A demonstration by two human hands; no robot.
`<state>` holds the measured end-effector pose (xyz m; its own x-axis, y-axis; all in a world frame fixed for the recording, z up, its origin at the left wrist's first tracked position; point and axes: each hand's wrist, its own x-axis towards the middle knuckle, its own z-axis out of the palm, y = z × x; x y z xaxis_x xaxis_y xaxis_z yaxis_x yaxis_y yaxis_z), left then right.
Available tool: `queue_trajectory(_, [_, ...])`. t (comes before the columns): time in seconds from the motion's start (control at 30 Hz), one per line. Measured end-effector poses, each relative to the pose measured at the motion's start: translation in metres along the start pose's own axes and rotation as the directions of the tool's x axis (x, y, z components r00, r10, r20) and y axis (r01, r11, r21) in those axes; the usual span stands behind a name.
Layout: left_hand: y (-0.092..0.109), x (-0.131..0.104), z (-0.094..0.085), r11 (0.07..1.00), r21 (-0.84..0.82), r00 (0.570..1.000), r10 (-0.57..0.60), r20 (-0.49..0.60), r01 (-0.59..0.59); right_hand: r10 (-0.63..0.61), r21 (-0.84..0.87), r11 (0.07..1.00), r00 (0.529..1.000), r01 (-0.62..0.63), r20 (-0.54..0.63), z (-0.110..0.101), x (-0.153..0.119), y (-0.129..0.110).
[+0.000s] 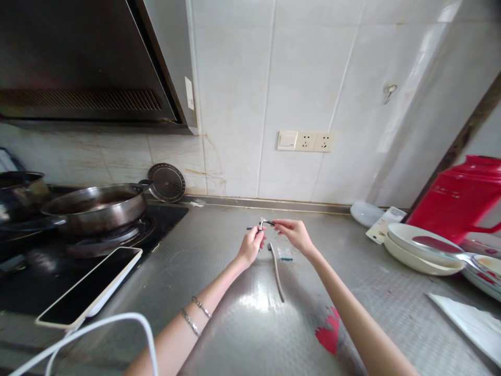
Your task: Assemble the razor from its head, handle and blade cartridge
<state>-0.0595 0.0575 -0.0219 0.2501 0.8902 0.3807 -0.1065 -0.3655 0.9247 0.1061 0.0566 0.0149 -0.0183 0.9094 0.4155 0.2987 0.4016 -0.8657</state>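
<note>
Above the counter, my left hand is closed round a small silver metal fitting with a dark stub on its left side. My right hand pinches the end of a thin black piece that reaches to the fitting; I cannot tell whether the two are joined. Just below the hands, a thin grey tube with a dark end lies on the counter. Beside it rests a small clear packet with a teal strip along its lower edge. My fingers partly hide the fitting.
To the left, a steel pan sits on the black gas hob, near a phone and a white cable. Bowls and a red thermos jug stand to the right. A range hood hangs above the hob.
</note>
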Motion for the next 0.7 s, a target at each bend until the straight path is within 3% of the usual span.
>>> queue_trajectory(0.17, [0.002, -0.007, 0.009, 0.997, 0.079, 0.996, -0.001, 0.088, -0.006, -0.056, -0.023, 0.998, 0.998, 0.056, -0.034, 0.000, -0.003, -0.007])
queue_trajectory(0.7, [0.007, -0.010, 0.009, 0.998, 0.061, 0.999, 0.001, 0.055, -0.005, -0.100, -0.062, 0.993, 0.995, 0.101, 0.015, 0.003, -0.006, -0.014])
